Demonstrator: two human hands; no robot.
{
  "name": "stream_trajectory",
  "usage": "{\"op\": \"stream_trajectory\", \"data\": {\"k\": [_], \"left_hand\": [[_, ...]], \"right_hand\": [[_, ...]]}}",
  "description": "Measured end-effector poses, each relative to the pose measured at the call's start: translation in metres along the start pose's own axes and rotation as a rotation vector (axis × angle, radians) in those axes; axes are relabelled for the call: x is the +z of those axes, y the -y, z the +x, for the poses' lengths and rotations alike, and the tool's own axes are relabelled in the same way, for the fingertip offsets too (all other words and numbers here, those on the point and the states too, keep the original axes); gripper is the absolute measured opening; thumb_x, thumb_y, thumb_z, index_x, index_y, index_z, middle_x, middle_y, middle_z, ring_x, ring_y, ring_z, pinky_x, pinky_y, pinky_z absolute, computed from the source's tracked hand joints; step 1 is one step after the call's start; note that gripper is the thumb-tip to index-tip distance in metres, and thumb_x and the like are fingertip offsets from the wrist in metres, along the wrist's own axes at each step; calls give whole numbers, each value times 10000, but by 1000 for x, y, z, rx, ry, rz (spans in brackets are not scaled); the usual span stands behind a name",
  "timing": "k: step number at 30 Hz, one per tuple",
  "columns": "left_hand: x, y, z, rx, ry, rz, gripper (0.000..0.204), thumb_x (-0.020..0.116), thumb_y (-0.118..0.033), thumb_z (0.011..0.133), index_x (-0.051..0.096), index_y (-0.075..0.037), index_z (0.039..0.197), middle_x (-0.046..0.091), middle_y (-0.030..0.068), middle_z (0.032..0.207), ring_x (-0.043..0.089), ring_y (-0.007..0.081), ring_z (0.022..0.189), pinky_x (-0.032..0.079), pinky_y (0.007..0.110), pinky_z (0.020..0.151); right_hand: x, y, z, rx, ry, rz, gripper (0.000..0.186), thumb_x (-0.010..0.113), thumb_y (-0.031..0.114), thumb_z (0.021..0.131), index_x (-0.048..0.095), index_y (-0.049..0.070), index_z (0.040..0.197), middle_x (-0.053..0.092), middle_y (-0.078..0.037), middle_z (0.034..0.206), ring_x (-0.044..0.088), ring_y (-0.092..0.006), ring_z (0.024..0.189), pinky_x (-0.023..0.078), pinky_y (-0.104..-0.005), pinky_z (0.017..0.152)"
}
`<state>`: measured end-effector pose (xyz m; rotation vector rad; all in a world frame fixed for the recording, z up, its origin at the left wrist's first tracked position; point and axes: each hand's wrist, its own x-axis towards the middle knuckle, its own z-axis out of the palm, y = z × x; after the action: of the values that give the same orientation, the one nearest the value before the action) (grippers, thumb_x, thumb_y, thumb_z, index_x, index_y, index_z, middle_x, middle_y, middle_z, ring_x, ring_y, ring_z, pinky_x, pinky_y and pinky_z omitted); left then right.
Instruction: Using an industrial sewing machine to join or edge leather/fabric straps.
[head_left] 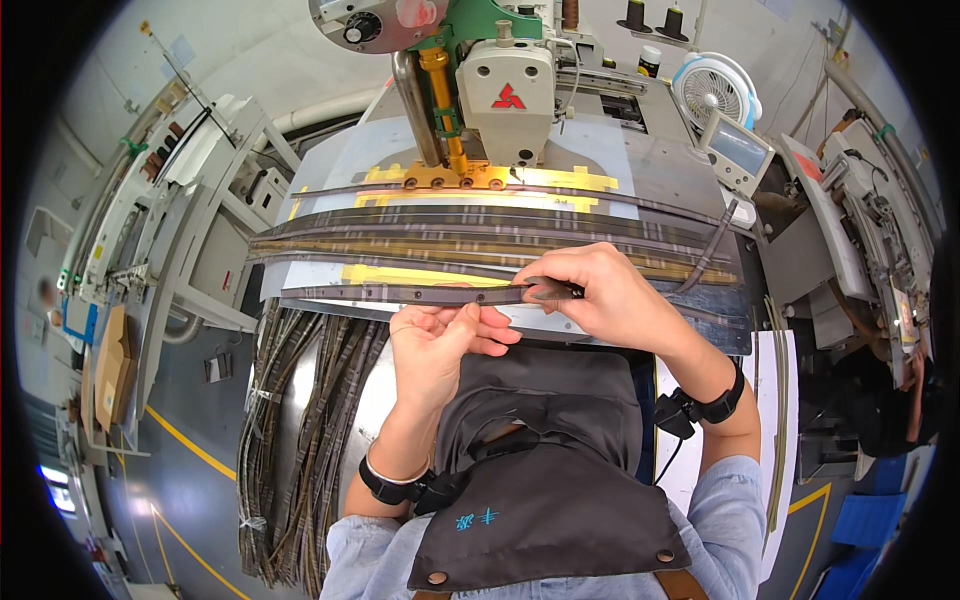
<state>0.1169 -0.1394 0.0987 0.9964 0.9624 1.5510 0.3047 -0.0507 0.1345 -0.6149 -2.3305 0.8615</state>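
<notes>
A long, narrow dark strip (380, 294) with small round holes or studs lies crosswise in front of me, above the table's near edge. My left hand (437, 345) is closed on it from below, thumb and fingers pinching near its right part. My right hand (598, 295) is closed at the strip's right end, holding a small dark pointed piece (553, 289). Whether this is a pair of thread snips or the strip's folded end, I cannot tell. Just beyond my hands, several similar strips (430, 222) lie side by side across the machine's plate.
Overhead stands a sewing machine head (507, 85), with a gold clamp (455, 178) below it. A bundle of strips (310, 430) hangs at the left. To the right are a control screen (737, 152) and a fan (712, 92). A loose strip (712, 245) lies slanted on the plate's right side.
</notes>
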Motion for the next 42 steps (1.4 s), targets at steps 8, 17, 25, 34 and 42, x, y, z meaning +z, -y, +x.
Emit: {"op": "stream_trajectory", "data": {"k": [8, 17, 25, 34, 42], "left_hand": [[-5, 1, 1, -10, -21, -17, 140, 547, -8, 893, 615, 97, 957, 672, 180, 782, 692, 257, 646, 574, 282, 511], [-7, 2, 3, 48, -10, 60, 141, 556, -25, 896, 621, 96, 931, 669, 168, 755, 685, 235, 620, 563, 265, 497], [-13, 3, 6, 29, 20, -138, 172, 549, -60, 919, 612, 94, 964, 674, 197, 793, 696, 277, 667, 573, 288, 502], [-14, 2, 6, 39, 8, -36, 179, 526, -65, 928, 611, 91, 954, 672, 206, 793, 693, 273, 651, 565, 291, 493], [-43, -4, 10, 96, -21, -70, 261, 474, -122, 962, 602, 99, 907, 650, 243, 751, 670, 262, 575, 503, 268, 423]], "right_hand": [[3, -1, 3, 5, 13, 1, 361, 607, -122, 686, 641, -11, 1027, 687, -137, 860, 691, -219, 798, 544, -308, 683], [5, 2, 5, -6, 18, -17, 379, 644, -103, 661, 644, -2, 1027, 688, -141, 866, 684, -254, 802, 519, -327, 696], [7, -1, 10, 34, 21, 34, 324, 638, -106, 710, 642, -15, 1022, 689, -143, 871, 692, -221, 833, 541, -308, 724], [8, -4, 11, 13, 34, 13, 313, 639, -91, 722, 642, -15, 1025, 690, -132, 876, 693, -223, 828, 537, -308, 729], [15, 5, 23, 99, 53, 51, 240, 654, -6, 752, 645, -12, 992, 672, -145, 806, 661, -242, 701, 503, -321, 650]]}}
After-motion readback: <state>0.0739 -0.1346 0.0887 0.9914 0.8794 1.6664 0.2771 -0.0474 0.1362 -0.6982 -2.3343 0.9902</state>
